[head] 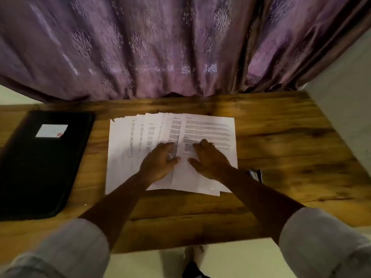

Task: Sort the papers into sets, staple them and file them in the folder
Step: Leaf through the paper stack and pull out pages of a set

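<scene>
Several printed white papers (208,129) lie fanned out in the middle of the wooden table (291,149). My left hand (158,161) rests flat on the sheets left of the top page, fingers spread. My right hand (208,159) lies flat on the top page, fingers straight. The two hands sit close together, thumbs nearly meeting. A closed black folder (40,167) with a white label lies at the left end of the table. A small dark object, possibly the stapler (256,174), peeks out beside my right forearm; most of it is hidden.
A purple curtain (160,47) hangs right behind the table's far edge. A pale wall (345,97) stands to the right. Bare wood shows right of the papers and along the near edge. The floor (230,261) shows below the table.
</scene>
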